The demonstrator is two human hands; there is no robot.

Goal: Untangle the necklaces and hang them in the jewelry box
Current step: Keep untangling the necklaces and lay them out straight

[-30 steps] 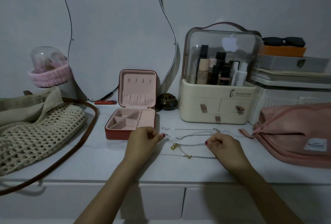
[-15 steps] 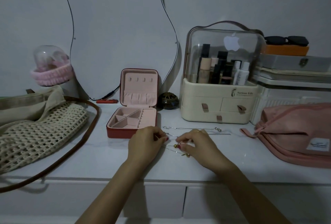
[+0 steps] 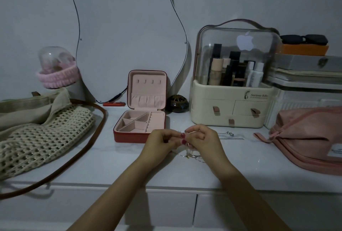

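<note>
Necklaces bunched in thin tangled chains, lifted just above white tabletop, dangling between both hands at centre front. Left hand pinches chain with curled fingers; right hand also pinches chain, fingertips of both hands meeting. Another chain with clasp lies flat on table to the right of right hand. Jewelry box open, red shell, pink lining, lid upright with four hooks, all bare; it sits just behind and left of left hand. Small dark round pot beside box lid. Cream cosmetics organizer with clear dome behind right hand. Pink pouch far right. Woven bag with brown strap far left. Curvy mirror against wall behind the box.
</note>
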